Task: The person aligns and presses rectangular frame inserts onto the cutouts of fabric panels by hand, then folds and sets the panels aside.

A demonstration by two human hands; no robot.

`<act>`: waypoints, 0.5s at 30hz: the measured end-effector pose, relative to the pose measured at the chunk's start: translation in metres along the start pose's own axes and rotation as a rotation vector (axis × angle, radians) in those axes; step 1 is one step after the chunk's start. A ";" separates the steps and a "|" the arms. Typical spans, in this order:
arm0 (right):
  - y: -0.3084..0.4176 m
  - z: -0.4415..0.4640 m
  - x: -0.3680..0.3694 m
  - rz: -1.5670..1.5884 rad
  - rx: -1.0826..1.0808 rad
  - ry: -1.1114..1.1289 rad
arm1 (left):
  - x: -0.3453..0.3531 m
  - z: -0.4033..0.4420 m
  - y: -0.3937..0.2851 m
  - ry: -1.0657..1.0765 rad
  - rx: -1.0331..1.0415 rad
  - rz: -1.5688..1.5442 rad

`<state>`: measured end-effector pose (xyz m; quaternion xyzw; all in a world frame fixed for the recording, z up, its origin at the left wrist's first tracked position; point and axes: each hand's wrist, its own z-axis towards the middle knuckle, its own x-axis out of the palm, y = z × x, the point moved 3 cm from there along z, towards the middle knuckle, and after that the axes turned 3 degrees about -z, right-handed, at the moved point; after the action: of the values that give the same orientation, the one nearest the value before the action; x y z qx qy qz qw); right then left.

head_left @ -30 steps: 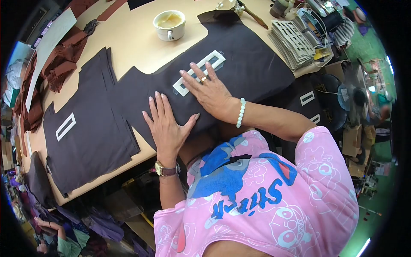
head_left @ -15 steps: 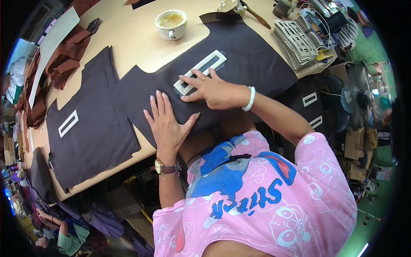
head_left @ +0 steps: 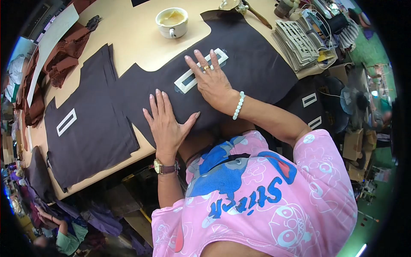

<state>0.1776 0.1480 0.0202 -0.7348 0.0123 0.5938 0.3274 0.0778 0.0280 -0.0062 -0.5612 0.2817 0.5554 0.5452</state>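
A dark fabric panel (head_left: pixel 261 55) lies across the table under both my hands. On it rests a white rectangular frame-shaped piece (head_left: pixel 185 82) with a slot in its middle, a bluish wet-looking smear showing at its ends. My right hand (head_left: pixel 212 79) presses on this piece with fingers spread, covering its middle. Flat on the fabric, left of the piece, is my left hand (head_left: pixel 165 128), its fingers stretched and thumb apart. Farther left, another dark fabric panel (head_left: pixel 94 141) carries a similar white frame piece (head_left: pixel 66 122).
A white cup (head_left: pixel 172 31) of pale paste stands at the back. A brush (head_left: pixel 257 17) lies near it. Stacked cut-out cards (head_left: pixel 295 45) sit at the right, reddish-brown fabric (head_left: pixel 64 62) at the left. A co-worker's arm (head_left: pixel 55 220) shows at lower left.
My right hand has slid right and up along the white piece, turning so its fingers point away from me. My left hand stays in place.
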 end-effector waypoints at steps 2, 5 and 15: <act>0.005 -0.001 0.002 0.052 0.009 -0.077 | 0.000 -0.001 0.000 -0.009 0.005 -0.002; 0.020 -0.001 0.007 0.136 0.002 -0.238 | 0.002 -0.001 0.001 -0.006 0.013 0.011; -0.086 -0.011 0.030 0.785 0.113 -0.258 | -0.003 -0.002 0.001 -0.050 0.003 -0.068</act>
<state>0.2311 0.2213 0.0351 -0.5750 0.2829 0.7590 0.1151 0.0770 0.0252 -0.0044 -0.5557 0.2496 0.5498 0.5715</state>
